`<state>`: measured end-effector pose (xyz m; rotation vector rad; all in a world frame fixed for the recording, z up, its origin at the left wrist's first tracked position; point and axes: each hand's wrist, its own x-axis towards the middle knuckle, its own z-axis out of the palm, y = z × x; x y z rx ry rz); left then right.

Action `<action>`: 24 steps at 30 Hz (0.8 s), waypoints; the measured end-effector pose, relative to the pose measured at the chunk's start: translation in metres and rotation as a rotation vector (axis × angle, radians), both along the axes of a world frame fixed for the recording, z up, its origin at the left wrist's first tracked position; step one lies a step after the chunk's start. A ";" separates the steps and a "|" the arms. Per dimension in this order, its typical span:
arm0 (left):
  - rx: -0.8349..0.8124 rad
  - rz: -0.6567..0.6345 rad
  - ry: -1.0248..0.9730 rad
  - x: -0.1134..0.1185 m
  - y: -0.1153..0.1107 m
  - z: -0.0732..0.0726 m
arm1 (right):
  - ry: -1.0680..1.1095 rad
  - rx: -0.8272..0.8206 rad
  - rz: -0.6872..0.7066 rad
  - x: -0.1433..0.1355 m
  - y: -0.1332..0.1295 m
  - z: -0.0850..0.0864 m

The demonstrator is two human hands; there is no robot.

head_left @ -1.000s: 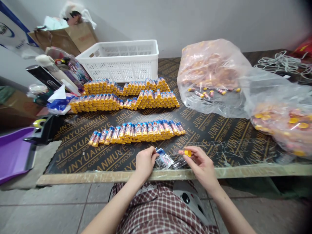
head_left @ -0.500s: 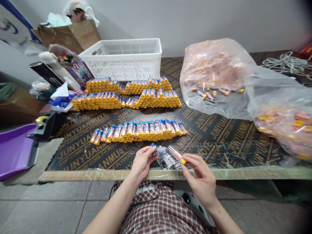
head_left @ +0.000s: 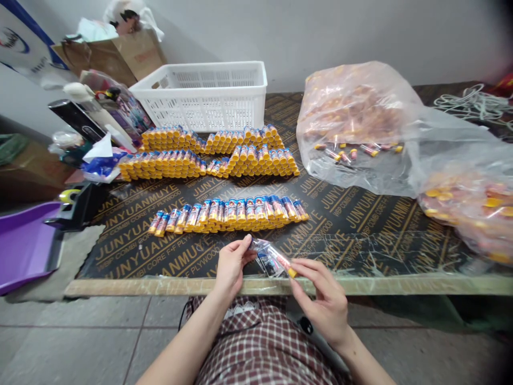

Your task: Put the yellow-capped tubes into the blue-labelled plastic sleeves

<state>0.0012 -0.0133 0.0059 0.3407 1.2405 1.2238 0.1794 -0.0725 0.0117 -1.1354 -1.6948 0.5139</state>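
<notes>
My left hand (head_left: pixel 233 264) pinches a thin clear plastic sleeve (head_left: pixel 261 246) between thumb and fingers, just above the table's front edge. My right hand (head_left: pixel 323 294) grips a small clear tube (head_left: pixel 282 260) by its yellow cap. Pinkish contents show inside the tube, and its far end points at the sleeve. Whether the tip is inside the sleeve or merely against it, I cannot tell. Loose printed sleeves (head_left: pixel 266 266) lie beneath, partly covered by the hands and tube. Behind them stretches a row of sleeved tubes (head_left: pixel 240 211) with blue tops and yellow caps.
More sleeved tubes (head_left: pixel 164 164) are stacked before a white plastic basket (head_left: pixel 204 109). Clear bags of yellow-capped tubes (head_left: pixel 356 101) sit on the right. A purple dustpan (head_left: pixel 28 240) and bottles (head_left: pixel 78 120) stand left. The table edge (head_left: pixel 160 287) runs close to me.
The tube in my right hand has moved left and slightly down, nearer the sleeve. My left thumb has shifted over the sleeve, and the blue part at its fingertips is hidden now.
</notes>
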 end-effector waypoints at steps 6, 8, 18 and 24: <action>0.099 -0.159 -0.039 0.008 -0.006 0.014 | -0.019 -0.063 0.124 -0.004 0.002 -0.001; 0.069 -0.235 -0.078 0.009 -0.010 0.019 | -0.031 -0.052 0.113 -0.002 0.005 -0.003; -0.047 -0.551 -0.076 0.015 -0.023 0.024 | -0.018 -0.191 0.376 0.004 0.017 -0.002; -0.059 -0.544 -0.101 0.015 -0.024 0.028 | 0.023 -0.173 0.381 0.003 0.016 -0.005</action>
